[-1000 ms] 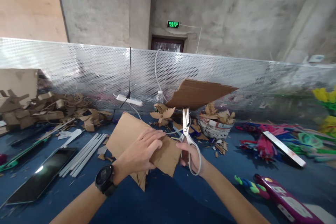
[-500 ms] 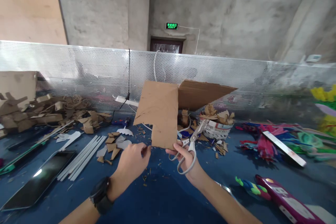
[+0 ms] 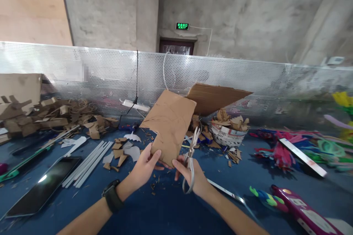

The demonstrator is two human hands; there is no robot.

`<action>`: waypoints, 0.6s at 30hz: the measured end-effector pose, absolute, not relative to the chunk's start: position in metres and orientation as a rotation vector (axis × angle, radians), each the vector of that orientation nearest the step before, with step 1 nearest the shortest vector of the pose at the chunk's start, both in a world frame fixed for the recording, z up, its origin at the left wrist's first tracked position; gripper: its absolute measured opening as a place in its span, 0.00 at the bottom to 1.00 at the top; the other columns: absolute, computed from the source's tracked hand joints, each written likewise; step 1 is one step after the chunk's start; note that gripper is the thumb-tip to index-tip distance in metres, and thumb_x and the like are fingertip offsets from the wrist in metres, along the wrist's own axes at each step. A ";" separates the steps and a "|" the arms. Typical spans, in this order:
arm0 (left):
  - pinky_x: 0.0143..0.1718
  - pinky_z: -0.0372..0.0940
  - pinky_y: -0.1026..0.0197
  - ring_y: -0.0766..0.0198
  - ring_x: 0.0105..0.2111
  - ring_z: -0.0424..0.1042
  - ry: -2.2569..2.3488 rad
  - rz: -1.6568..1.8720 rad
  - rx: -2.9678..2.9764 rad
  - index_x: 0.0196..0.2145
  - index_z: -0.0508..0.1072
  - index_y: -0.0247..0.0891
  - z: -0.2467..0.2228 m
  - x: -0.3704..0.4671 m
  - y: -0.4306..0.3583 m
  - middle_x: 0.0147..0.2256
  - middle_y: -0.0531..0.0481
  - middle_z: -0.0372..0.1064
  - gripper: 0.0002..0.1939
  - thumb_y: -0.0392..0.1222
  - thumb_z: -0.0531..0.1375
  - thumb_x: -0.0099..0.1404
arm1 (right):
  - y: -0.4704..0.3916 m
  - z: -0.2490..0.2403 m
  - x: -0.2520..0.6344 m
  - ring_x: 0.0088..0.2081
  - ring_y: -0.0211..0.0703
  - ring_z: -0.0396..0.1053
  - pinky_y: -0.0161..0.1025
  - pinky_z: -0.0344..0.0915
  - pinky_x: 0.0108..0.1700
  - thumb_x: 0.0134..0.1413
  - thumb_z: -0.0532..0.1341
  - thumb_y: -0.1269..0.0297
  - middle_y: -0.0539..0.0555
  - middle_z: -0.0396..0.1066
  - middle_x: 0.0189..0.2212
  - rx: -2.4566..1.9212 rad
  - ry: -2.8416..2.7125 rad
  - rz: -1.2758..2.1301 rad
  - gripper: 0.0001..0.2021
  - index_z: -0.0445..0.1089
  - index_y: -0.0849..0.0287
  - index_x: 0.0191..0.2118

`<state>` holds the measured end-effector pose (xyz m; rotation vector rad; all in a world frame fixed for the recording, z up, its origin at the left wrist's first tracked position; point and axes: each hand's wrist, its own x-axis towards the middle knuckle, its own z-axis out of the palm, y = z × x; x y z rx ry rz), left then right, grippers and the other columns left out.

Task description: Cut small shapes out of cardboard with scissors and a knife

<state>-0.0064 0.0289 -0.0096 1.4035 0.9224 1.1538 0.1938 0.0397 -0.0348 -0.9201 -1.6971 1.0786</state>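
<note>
A tilted piece of cardboard (image 3: 173, 121) with a notch cut in its left side is in front of me. My left hand (image 3: 146, 163) pinches its lower left edge, thumb on the near face. At the bottom corner, my right hand (image 3: 191, 174) grips the cardboard between thumb and fingers. Grey-handled scissors (image 3: 190, 154) also hang in that right hand, their blades pointing up and away. Behind, a larger cardboard sheet (image 3: 217, 97) leans near a woven basket (image 3: 228, 134) of scraps.
Left of my hands lie small cardboard scraps (image 3: 119, 152), white sticks (image 3: 87, 163) and a black tablet-like device (image 3: 44, 187). A cardboard heap (image 3: 52, 117) is at the back left. On the right are pipe cleaners (image 3: 278, 154) and a purple device (image 3: 306, 205).
My left hand has moved right and taken hold of the cardboard. The cardboard has turned clockwise and tilted. The scissors in my right hand now point more upright.
</note>
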 end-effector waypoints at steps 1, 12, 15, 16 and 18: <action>0.38 0.78 0.50 0.50 0.39 0.81 0.922 1.162 1.399 0.54 0.63 0.42 -0.010 -0.008 0.030 0.42 0.44 0.79 0.33 0.69 0.60 0.63 | 0.040 -0.034 0.195 0.21 0.40 0.72 0.36 0.67 0.26 0.59 0.64 0.38 0.53 0.77 0.28 -0.944 -1.716 1.079 0.25 0.75 0.59 0.31; 0.39 0.77 0.55 0.50 0.45 0.79 1.042 1.462 1.192 0.50 0.67 0.38 -0.010 -0.040 0.060 0.46 0.41 0.77 0.35 0.65 0.68 0.56 | 0.061 -0.016 0.252 0.20 0.43 0.68 0.36 0.60 0.24 0.56 0.67 0.41 0.51 0.71 0.17 -1.367 -1.913 0.588 0.25 0.68 0.56 0.20; 0.33 0.76 0.57 0.51 0.41 0.80 1.054 1.538 1.167 0.45 0.69 0.40 -0.014 -0.054 0.072 0.41 0.45 0.77 0.34 0.66 0.70 0.52 | 0.072 -0.012 0.275 0.18 0.41 0.61 0.37 0.52 0.24 0.55 0.65 0.38 0.51 0.64 0.14 -1.517 -2.040 0.376 0.29 0.61 0.55 0.16; 0.32 0.75 0.58 0.51 0.40 0.80 1.057 1.560 1.156 0.44 0.69 0.40 -0.015 -0.057 0.075 0.40 0.46 0.77 0.34 0.67 0.70 0.51 | 0.075 -0.011 0.281 0.18 0.40 0.58 0.38 0.49 0.24 0.54 0.65 0.37 0.50 0.61 0.13 -1.555 -2.066 0.324 0.31 0.58 0.54 0.16; 0.31 0.75 0.58 0.52 0.39 0.80 1.037 1.598 1.139 0.44 0.70 0.40 -0.017 -0.062 0.079 0.39 0.46 0.77 0.33 0.66 0.71 0.51 | 0.075 -0.010 0.285 0.18 0.39 0.55 0.38 0.47 0.25 0.54 0.64 0.35 0.49 0.59 0.14 -1.606 -2.106 0.342 0.32 0.56 0.54 0.16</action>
